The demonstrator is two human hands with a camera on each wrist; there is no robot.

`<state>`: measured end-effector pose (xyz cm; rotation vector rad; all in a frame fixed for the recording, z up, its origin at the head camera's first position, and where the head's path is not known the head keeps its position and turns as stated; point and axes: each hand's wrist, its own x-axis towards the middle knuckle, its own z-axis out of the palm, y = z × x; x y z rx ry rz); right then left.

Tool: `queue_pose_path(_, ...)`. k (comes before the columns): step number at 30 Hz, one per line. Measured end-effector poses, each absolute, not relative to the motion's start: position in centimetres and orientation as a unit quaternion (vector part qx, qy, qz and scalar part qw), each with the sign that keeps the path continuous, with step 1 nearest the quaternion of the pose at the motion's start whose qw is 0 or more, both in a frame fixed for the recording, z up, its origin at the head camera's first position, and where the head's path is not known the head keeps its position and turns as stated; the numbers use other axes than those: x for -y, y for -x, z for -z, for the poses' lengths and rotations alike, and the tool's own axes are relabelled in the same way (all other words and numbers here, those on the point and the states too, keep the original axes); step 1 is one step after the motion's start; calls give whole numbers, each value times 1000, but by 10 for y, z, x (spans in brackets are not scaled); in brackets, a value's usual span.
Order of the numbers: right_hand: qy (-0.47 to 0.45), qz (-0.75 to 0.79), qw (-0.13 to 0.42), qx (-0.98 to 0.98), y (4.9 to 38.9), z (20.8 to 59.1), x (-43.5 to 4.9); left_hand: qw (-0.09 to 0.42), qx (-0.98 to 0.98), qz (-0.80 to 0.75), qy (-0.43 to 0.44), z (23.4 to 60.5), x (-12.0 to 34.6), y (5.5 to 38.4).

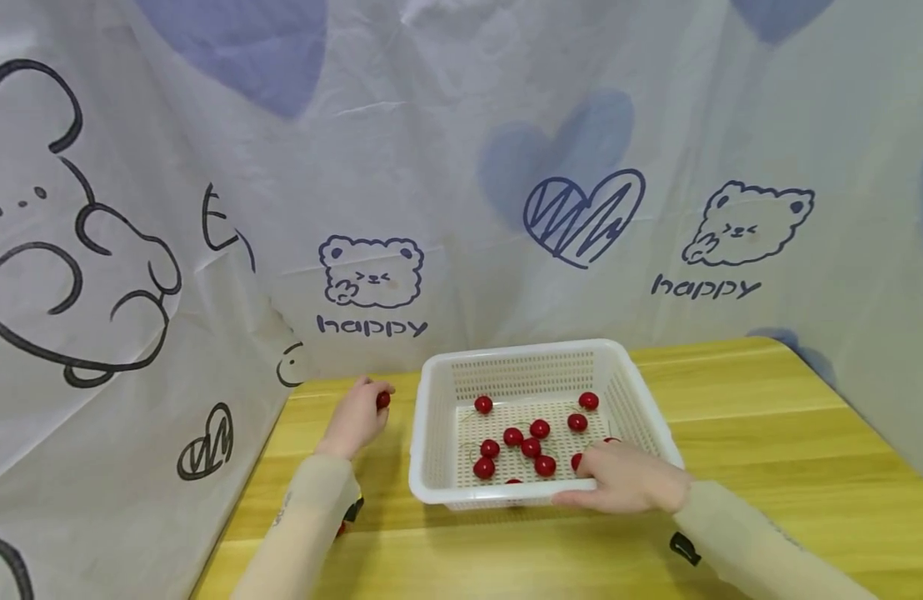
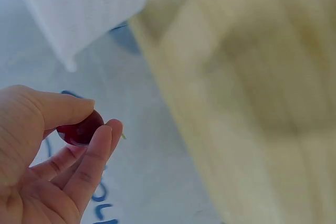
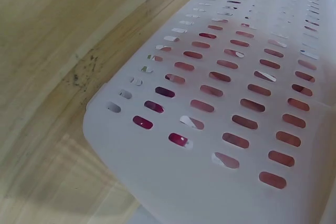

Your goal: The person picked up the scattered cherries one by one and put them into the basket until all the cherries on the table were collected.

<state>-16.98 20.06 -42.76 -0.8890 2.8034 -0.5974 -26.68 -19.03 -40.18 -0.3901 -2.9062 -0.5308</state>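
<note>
In the head view my left hand (image 1: 354, 418) is left of a white plastic basket (image 1: 422, 433), off the table. It pinches a dark red cherry (image 2: 81, 129) between thumb and fingers, with a bit of green stem showing in the left wrist view. My right hand (image 1: 626, 477) grips the basket's front rim near the right corner, thumb outside and fingers inside. The fingertips are hidden, close to a cherry (image 1: 577, 461). Several more red cherries (image 1: 531, 447) lie on the basket floor. In the right wrist view the slotted basket wall (image 3: 210, 124) hides the hand.
Another red thing (image 1: 341, 528), probably a cherry, is mostly hidden beside my left sleeve. The wooden table (image 1: 761, 433) extends right of the basket. A pale curtain (image 1: 461, 167) with printed hearts and bears stands behind the table and along its left side.
</note>
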Motion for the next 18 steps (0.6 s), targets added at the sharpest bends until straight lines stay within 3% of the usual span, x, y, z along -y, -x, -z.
queue_pose_path(6,320,215,59,-921,172,425,-199,104,968,182,138,374,183,270)
queue_pose_path(11,340,228,17,-912,169,420,-203,102,966,189,145,354,167,269)
queue_pose_path(18,301,238,-58,-921,165,413,-216,112,961,179,177,336,140,267)
